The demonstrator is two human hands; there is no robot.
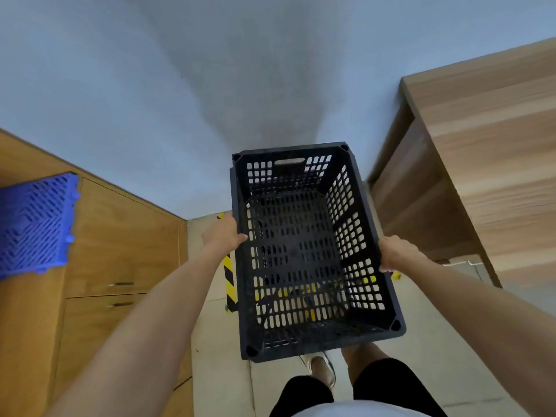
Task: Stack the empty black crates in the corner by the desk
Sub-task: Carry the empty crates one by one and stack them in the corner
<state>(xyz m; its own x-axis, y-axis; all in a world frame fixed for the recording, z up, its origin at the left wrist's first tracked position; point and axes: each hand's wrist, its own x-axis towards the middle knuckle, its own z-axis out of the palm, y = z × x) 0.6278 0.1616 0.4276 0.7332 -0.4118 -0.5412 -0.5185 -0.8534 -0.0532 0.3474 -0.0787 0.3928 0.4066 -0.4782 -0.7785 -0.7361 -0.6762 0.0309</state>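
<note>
Crate (pixel 304 254) carried in 2 hands toward the corner beside the surface (pixel 487 164).

Black, empty and open-topped, it hangs above the floor (pixel 421 356), its far end near the wall and close to the wooden surface on the right. Left hand (pixel 224 234) curls over the left long rim; right hand (pixel 394 254) grips the right long rim, both about mid-length. Perforated plastic walls suggest it is light and stiff, so the rims or the slot handle in the far end wall look like the best holds. A cabinet (pixel 120 251) stands left, with striped tape (pixel 229 281) on the floor below.
</note>
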